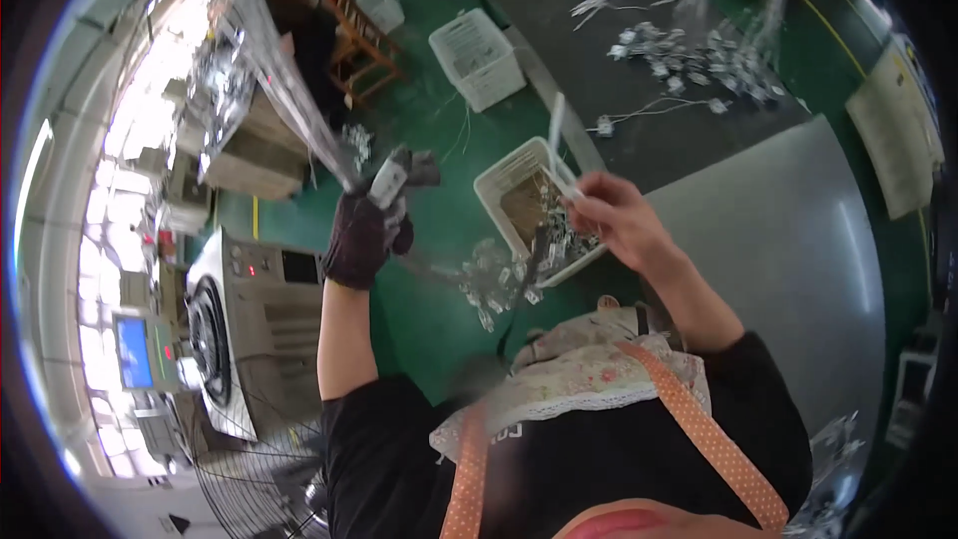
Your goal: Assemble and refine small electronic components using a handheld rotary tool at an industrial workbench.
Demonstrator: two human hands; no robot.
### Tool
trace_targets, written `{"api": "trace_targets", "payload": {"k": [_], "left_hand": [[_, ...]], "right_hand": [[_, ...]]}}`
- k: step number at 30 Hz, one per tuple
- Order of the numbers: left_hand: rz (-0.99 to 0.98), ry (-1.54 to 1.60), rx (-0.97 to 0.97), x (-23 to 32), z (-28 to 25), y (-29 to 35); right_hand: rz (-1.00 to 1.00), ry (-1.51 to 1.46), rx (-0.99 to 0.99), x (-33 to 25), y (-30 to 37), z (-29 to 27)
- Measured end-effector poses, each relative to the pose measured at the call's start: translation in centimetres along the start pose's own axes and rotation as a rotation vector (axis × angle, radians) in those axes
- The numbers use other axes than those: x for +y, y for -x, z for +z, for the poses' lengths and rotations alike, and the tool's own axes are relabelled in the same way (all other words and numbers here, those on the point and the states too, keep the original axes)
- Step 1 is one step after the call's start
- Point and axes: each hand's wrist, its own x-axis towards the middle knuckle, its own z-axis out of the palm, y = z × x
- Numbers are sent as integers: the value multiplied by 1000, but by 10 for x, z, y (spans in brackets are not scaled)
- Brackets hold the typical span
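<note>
My left hand [357, 242], in a dark brown glove, is closed around a small white plastic piece [388, 183]. A grey blurred end sticks out beside that piece. A bundle of pale cords [299, 120] runs down from the upper left to this hand; whether the hand grips it too, I cannot tell. My bare right hand [621, 223] pinches a thin white strip [559, 140] that points up and away. Below the strip stands a white basket [489, 183] with cardboard and small clear-and-metal parts inside. A heap of similar parts [491, 281] shows between the basket and my apron.
On the right is a grey metal table [768, 230]; beyond it a dark worktop [649, 145] bears piles of white corded plugs [699, 60]. Another white crate [474, 55] stands on the green floor. A machine [269, 319] and a wire fan guard [235, 469] are at left.
</note>
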Motion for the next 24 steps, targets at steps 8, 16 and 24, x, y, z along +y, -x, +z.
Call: {"api": "trace_targets", "payload": {"k": [8, 16, 24], "left_hand": [[-37, -82, -163, 16, -103, -109], [-83, -28, -226, -4, -278, -237], [5, -152, -248, 39, -415, -332]], "right_hand": [[1, 424, -209, 54, -192, 112], [148, 345, -293, 164, -357, 202], [47, 408, -105, 224, -518, 296]]}}
